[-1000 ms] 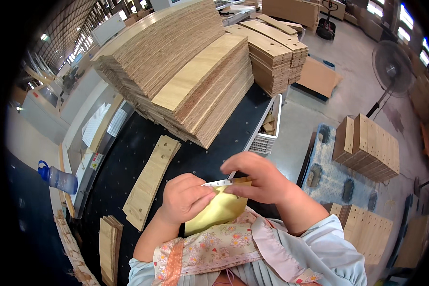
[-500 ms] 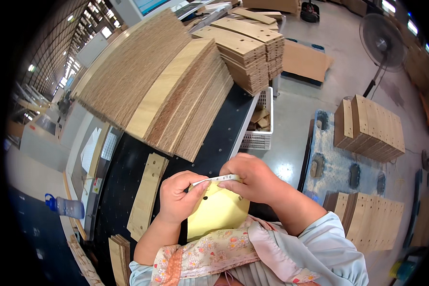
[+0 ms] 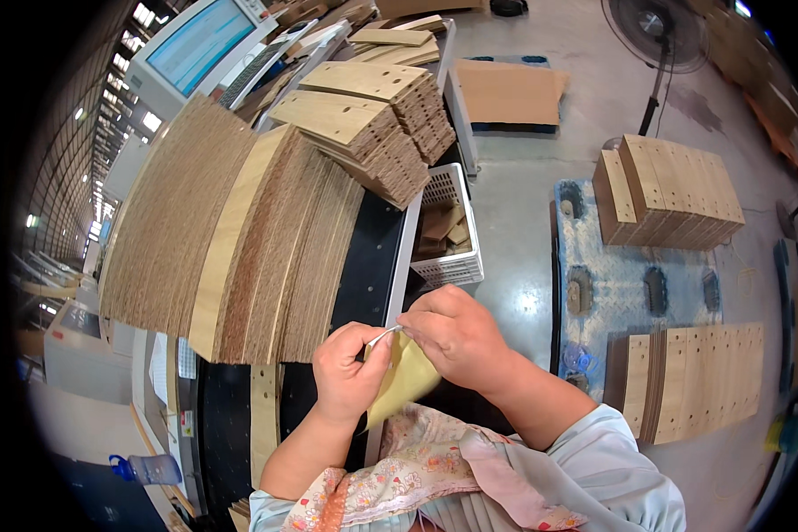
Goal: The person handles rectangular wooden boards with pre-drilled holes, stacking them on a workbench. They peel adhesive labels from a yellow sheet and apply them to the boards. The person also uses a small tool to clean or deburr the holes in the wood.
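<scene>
Left hand (image 3: 350, 368), right hand (image 3: 455, 340) pinch white strip (image 3: 382, 336) by yellow sheet (image 3: 406, 379).

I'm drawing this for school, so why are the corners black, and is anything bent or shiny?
In the head view, the fisheye lens leaves black corners and bends straight edges near the rim; in that head view, glare whitens the floor beside the blue pallet, and the computer screen glows; also in the head view, the left hand and right hand look fairly clear.

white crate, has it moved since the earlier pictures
No, the white crate still sits beside the black table; the camera's view itself has shifted.
</scene>
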`<state>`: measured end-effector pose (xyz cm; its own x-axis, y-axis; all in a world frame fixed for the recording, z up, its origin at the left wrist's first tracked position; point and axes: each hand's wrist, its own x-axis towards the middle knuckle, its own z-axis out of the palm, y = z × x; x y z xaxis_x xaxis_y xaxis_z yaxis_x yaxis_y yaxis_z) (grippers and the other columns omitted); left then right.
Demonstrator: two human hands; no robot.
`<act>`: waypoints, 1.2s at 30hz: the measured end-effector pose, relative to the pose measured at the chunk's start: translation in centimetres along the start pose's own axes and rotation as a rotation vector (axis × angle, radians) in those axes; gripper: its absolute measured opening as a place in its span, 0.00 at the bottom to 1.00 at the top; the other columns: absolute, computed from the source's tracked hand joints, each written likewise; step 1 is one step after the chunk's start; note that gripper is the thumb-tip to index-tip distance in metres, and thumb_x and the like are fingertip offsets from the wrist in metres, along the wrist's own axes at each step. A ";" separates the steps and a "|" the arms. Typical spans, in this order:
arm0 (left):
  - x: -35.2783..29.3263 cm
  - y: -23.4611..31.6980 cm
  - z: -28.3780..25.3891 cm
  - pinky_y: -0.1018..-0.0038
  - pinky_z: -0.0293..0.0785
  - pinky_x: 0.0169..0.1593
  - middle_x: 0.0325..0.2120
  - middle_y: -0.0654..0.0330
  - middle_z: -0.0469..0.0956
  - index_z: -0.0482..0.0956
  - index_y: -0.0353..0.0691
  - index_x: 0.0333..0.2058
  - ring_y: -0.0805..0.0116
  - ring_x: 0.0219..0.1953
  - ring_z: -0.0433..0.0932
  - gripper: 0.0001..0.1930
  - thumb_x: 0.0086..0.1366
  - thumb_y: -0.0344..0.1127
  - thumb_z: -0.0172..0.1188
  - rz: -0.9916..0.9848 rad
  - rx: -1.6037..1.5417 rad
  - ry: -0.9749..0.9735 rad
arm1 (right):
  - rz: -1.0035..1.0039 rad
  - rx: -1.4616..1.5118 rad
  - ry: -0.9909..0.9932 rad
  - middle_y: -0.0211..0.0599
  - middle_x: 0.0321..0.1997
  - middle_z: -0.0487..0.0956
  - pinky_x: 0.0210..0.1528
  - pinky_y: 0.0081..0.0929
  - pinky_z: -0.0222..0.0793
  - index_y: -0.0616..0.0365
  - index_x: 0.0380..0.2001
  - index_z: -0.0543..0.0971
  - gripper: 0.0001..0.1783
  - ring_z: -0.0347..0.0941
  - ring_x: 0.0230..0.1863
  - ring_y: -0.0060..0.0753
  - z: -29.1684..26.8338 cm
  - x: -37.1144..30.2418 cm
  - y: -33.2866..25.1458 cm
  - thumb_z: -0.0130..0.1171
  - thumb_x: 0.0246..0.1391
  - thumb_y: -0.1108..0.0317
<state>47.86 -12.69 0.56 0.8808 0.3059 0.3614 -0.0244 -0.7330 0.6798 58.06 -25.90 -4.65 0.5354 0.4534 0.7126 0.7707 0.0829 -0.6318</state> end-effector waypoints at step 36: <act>4.3 -7.9 4.1 0.83 0.69 0.31 0.23 0.68 0.76 0.79 0.34 0.29 0.84 0.26 0.71 0.04 0.61 0.29 0.60 -0.427 -0.331 -0.087 | 0.504 0.482 0.163 0.32 0.29 0.71 0.34 0.23 0.67 0.61 0.31 0.76 0.06 0.69 0.30 0.26 2.8 -1.3 8.9 0.58 0.47 0.78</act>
<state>53.78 -8.10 -5.87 0.8804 0.4730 -0.0352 0.2086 -0.3196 0.9243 63.22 -23.28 -12.05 0.8600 0.4042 0.3115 0.1981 0.2982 -0.9337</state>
